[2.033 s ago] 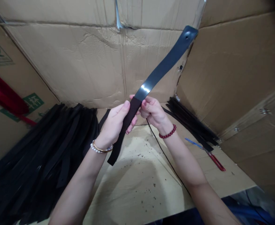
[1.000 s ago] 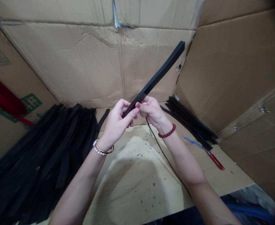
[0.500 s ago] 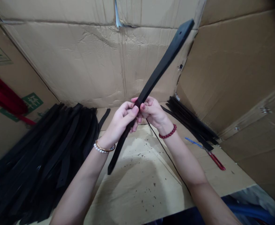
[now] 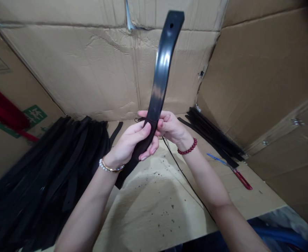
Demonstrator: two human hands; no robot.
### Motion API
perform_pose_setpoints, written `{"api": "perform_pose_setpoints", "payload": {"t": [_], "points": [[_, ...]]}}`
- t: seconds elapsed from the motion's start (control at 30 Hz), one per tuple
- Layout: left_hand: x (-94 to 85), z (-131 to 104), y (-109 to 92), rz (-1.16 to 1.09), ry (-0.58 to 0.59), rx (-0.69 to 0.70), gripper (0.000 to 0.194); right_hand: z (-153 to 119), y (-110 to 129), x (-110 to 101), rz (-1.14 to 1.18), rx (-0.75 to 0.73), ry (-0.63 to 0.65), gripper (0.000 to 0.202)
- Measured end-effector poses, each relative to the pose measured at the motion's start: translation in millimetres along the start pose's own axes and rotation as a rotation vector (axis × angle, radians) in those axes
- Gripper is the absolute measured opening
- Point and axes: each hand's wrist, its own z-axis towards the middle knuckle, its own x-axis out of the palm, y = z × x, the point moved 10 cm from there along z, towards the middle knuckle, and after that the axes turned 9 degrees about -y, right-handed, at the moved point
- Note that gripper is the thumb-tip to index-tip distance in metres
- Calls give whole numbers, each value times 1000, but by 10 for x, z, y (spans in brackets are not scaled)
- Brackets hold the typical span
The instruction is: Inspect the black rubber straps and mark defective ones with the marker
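Observation:
A long black strap (image 4: 161, 70) stands tilted up in front of me, its glossy face toward me and a hole near its upper end. Its lower part has a dull, fabric-like cover. My left hand (image 4: 138, 140) is closed around this covered part, thumb lying on the front. Higher up, at the right edge where the glossy part meets the cover, my right hand (image 4: 171, 127) pinches the strap between thumb and fingers. Part of the right fingers is hidden behind it. A thin black cord (image 4: 181, 162) runs from below my right hand down to the table's front edge.
Many black straps (image 4: 46, 182) are heaped at the left. More dark strips (image 4: 214, 136) lie at the back right, beside a red-handled tool (image 4: 241, 178) with a blue end. Cardboard walls (image 4: 98, 70) enclose the table (image 4: 143, 210), which has dark crumbs on it. Red ribbon (image 4: 7, 108) hangs at left.
The strap has turned from its narrow edge to its broad glossy face, and its upper end has swung left. Both hands stay on it, the left shifted slightly.

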Motion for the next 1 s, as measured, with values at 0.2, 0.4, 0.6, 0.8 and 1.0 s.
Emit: {"api": "perform_pose_setpoints", "payload": {"t": [0.2, 0.4, 0.6, 0.8, 1.0], "points": [[-134, 82, -53, 162, -147, 96, 35, 35, 42, -77, -53, -44, -133, 43], [-281, 52, -161, 283, -387, 232, 34, 45, 60, -210, -71, -70, -287, 42], [-191, 22, 1, 53, -191, -11, 48, 0, 73, -64, -75, -75, -192, 33], [-120, 42, 110, 50, -93, -118, 58, 29, -10, -43, -63, -20, -85, 45], [-350, 61, -122, 342, -423, 198, 35, 64, 126, -253, -66, -121, -276, 40]]}}
